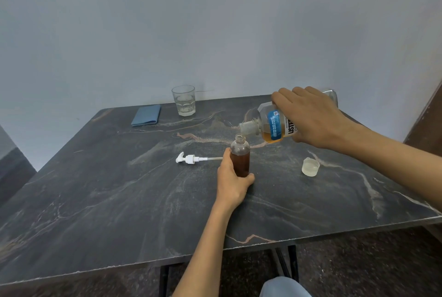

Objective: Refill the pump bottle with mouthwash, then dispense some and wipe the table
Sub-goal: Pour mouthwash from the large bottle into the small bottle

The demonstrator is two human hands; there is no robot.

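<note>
**A:** Status of the pour?

**B:** Mid-refill. The right hand (313, 117) gripped the mouthwash bottle (275, 126) from above, fingers curled over its body, bottle tipped nearly horizontal. Its open neck sat just above the mouth of the pump bottle (240, 156). The left hand (233, 181) was wrapped round the lower part of the pump bottle, which stood upright on the table (119, 189).

**A:** Fill level?

**B:** Amber liquid reached about the shoulder; the neck looked clear. My read: nearly full.

**A:** So how should it have been handled?

**B:** Small target, wide spout. I'd have kept the tilt shallow, the stream thin and the lip right over the opening. Stop short of the neck, since the dip tube displaces liquid when it goes back in. Left grip needed to stay low and firm so the bottle couldn't tip.

**A:** Other parts?

**B:** The pump head (189, 159) lay on its side left of the pump bottle, tube end reaching toward the left thumb; couldn't tell if it touched. The cap (310, 166) sat open side up, right of the pump bottle, below the right forearm. The blue cloth (146, 115) and glass (183, 100) were at the far edge, well apart from both hands.

**A:** Spills?

**B:** None I could make out on that marbled top.
</note>
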